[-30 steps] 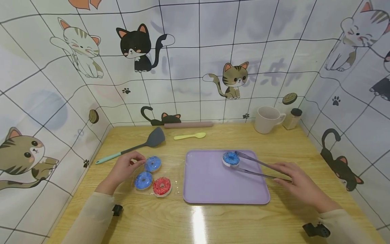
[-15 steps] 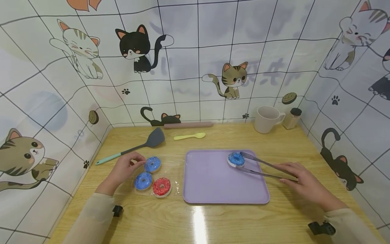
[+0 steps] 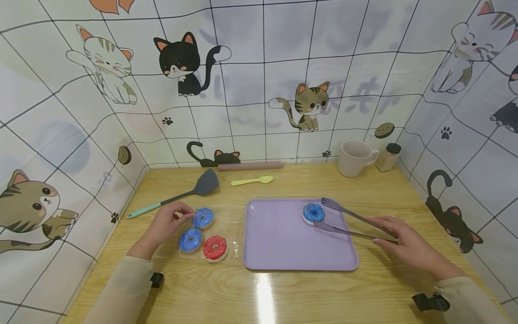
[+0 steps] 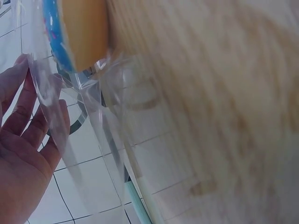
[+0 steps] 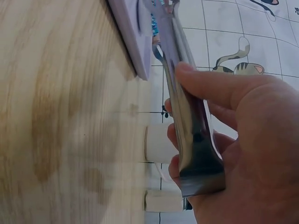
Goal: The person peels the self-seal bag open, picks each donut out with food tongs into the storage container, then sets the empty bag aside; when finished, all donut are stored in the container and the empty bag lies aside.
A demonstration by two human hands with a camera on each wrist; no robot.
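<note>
A blue-iced donut (image 3: 313, 213) lies at the far right of the purple tray (image 3: 283, 252). Metal tongs (image 3: 352, 223) straddle it with their tips spread apart. My right hand (image 3: 384, 231) grips the tongs' handle end, seen close in the right wrist view as tongs (image 5: 187, 107) in my right hand (image 5: 243, 140). My left hand (image 3: 184, 215) rests on a clear plastic film (image 3: 230, 245) left of the tray. On the film lie two blue donuts (image 3: 202, 218) (image 3: 190, 239) and a red donut (image 3: 215, 247). In the left wrist view straight fingers (image 4: 28, 126) touch the film (image 4: 84, 140).
A grey spatula (image 3: 182, 194), a yellow spoon (image 3: 252, 181) and a pink rolling pin (image 3: 250, 165) lie toward the back of the wooden table (image 3: 283, 297). A beige mug (image 3: 354, 158) and a small shaker (image 3: 387, 157) stand at the back right. Cat-patterned walls close in three sides.
The tongs carried the blue donut a little to the right on the tray, then their tips spread wider around it. My left hand stayed put.
</note>
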